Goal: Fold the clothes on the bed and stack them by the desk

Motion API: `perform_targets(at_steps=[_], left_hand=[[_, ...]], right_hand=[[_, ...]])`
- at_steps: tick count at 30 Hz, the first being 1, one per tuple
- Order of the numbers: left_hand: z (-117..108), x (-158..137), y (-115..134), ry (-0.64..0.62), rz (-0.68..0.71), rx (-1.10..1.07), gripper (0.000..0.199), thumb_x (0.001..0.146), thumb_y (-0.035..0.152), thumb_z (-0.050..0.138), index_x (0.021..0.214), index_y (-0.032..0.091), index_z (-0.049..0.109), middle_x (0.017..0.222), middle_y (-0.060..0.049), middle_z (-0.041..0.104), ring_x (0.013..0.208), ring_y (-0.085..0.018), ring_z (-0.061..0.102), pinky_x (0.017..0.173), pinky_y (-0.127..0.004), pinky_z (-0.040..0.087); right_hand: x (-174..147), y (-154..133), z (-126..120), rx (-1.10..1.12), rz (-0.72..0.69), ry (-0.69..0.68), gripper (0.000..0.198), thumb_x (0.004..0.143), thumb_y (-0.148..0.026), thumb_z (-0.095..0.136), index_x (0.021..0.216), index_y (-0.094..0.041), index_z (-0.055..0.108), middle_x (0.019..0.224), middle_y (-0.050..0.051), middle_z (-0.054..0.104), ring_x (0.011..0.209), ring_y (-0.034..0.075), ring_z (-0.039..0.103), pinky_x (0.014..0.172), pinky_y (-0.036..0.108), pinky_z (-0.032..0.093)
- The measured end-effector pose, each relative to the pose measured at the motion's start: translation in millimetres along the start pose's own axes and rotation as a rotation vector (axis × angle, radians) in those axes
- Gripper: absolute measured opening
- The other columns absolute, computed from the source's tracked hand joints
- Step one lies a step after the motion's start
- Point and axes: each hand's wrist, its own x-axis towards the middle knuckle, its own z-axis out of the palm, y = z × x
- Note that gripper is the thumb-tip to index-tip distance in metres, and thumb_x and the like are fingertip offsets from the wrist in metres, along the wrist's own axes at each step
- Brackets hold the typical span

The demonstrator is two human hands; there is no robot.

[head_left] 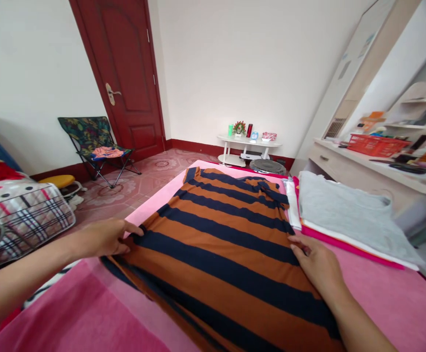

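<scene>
A brown and navy striped garment (220, 244) lies spread over a pink-covered surface (377, 288), its near part running out of view at the bottom. My left hand (106, 237) is at its left edge, thumb and fingers closed on the fabric. On the opposite edge, my right hand (315, 259) pinches the cloth between thumb and forefinger. The garment's far end looks bunched at the right, with a sleeve-like part folded there. Right of it rests a stack of flat clothes topped by a light grey shirt (345, 210).
White cloth (291, 203) lies between the garment and the stack. A dresser with a red basket (376, 144) stands at right. Farther off are a small white table (249, 141), a folding chair (100, 142) and a red door (124, 73). A plaid bundle (25, 215) sits at left.
</scene>
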Motion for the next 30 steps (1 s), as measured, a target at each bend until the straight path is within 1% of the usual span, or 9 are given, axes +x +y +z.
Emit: perform_targets(at_steps=[3,5,8,11,15,19,23,25,30], left_hand=[[-14,8,25,-0.078,0.053,0.305,0.045,0.061,0.022,0.064,0.105,0.029,0.07,0.097,-0.007,0.07,0.094,-0.032,0.064,0.08,-0.041,0.048],[-20,23,57,-0.058,0.114,0.358,0.036,0.064,0.028,0.065,0.1,0.026,0.072,0.101,-0.009,0.069,0.097,-0.033,0.063,0.083,-0.042,0.047],[-19,55,116,0.022,0.346,0.228,0.039,0.074,0.041,0.06,0.111,0.027,0.067,0.108,-0.009,0.067,0.104,-0.029,0.061,0.088,-0.038,0.045],[-3,92,176,0.07,0.593,0.041,0.05,0.077,0.045,0.059,0.124,0.027,0.058,0.12,-0.008,0.061,0.107,-0.026,0.059,0.091,-0.033,0.045],[28,138,234,0.154,0.631,-0.128,0.062,0.082,0.051,0.054,0.136,0.021,0.046,0.142,-0.012,0.043,0.124,-0.029,0.046,0.103,-0.037,0.037],[58,167,253,0.235,0.51,-0.166,0.066,0.089,0.059,0.036,0.142,0.021,0.036,0.151,-0.013,0.027,0.139,-0.031,0.022,0.111,-0.049,0.02],[76,178,251,0.304,0.476,-0.153,0.065,0.09,0.063,0.028,0.142,0.026,0.037,0.154,-0.009,0.023,0.142,-0.028,0.013,0.114,-0.049,0.009],[79,179,249,0.31,0.48,-0.159,0.065,0.089,0.063,0.027,0.142,0.027,0.037,0.154,-0.009,0.023,0.142,-0.028,0.013,0.114,-0.049,0.009],[79,180,250,0.338,0.48,-0.189,0.066,0.089,0.064,0.025,0.142,0.026,0.037,0.154,-0.009,0.024,0.142,-0.03,0.014,0.113,-0.051,0.01]], right_hand=[[0,-7,-1,-0.025,0.024,-0.001,0.031,0.079,-0.039,0.051,0.098,-0.025,0.07,0.102,0.004,0.071,0.086,0.023,0.065,0.075,0.034,0.05],[-1,-12,-3,-0.035,0.043,-0.004,0.032,0.078,-0.042,0.054,0.1,-0.025,0.069,0.105,0.003,0.07,0.085,0.023,0.065,0.075,0.035,0.05],[-4,-15,-5,-0.023,0.034,-0.01,0.033,0.077,-0.04,0.054,0.103,-0.025,0.068,0.107,0.004,0.069,0.085,0.023,0.065,0.076,0.036,0.05],[-5,-10,-4,0.046,0.002,0.022,0.033,0.078,-0.032,0.048,0.1,-0.021,0.069,0.105,0.006,0.069,0.092,0.023,0.065,0.082,0.035,0.05],[-3,-1,-4,0.14,0.04,0.095,0.033,0.073,-0.029,0.047,0.094,-0.017,0.07,0.098,0.007,0.071,0.088,0.021,0.066,0.082,0.033,0.05],[-3,-2,-11,0.119,0.137,0.024,0.024,0.069,-0.027,0.048,0.08,-0.021,0.069,0.085,0.003,0.072,0.077,0.02,0.067,0.072,0.03,0.051],[-3,-15,-22,-0.111,0.206,-0.115,0.016,0.072,-0.025,0.048,0.071,-0.027,0.064,0.071,-0.001,0.067,0.065,0.019,0.063,0.056,0.027,0.045],[2,-22,-23,-0.23,0.107,-0.092,0.015,0.073,-0.022,0.048,0.068,-0.026,0.062,0.08,0.001,0.067,0.074,0.02,0.063,0.06,0.028,0.046],[55,-41,-8,-0.296,-0.228,-0.017,0.024,0.075,-0.013,0.047,0.084,-0.022,0.067,0.119,0.008,0.055,0.111,0.024,0.052,0.094,0.036,0.042]])
